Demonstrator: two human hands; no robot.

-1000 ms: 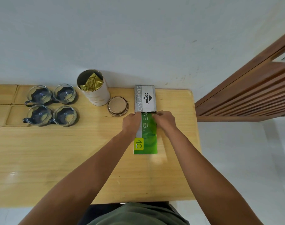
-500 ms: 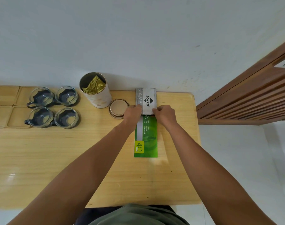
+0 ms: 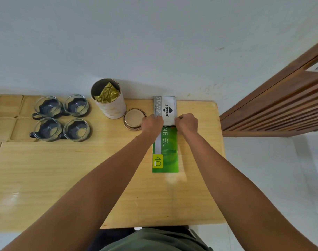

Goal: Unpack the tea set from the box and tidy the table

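- The light over my bench [image 3: 67, 178] is soft, even daylight, bright without harshness.
- A pale glare patch sits on the wood at the left [image 3: 14, 194], another below the green box [image 3: 168, 149].
- Shadows are faint: a thin one behind the tea canister [image 3: 109, 98] on the wall [image 3: 154, 42].
- The wide lens bows the bench edges and stretches my forearms.
- Print on the grey box [image 3: 166, 109] reads sharp; the glass cups [image 3: 61, 117] are softer.

The flat grey rectangular box [image 3: 165, 107] at the table's far edge carries the brand "JOYKO" in black under a black diamond logo, beside large pale letters "STAMP". The glossy green rectangular box [image 3: 168, 151] nearer the person shows "NE", small "YOUR OFFICE SOLUTION", and "40" on a yellow square.
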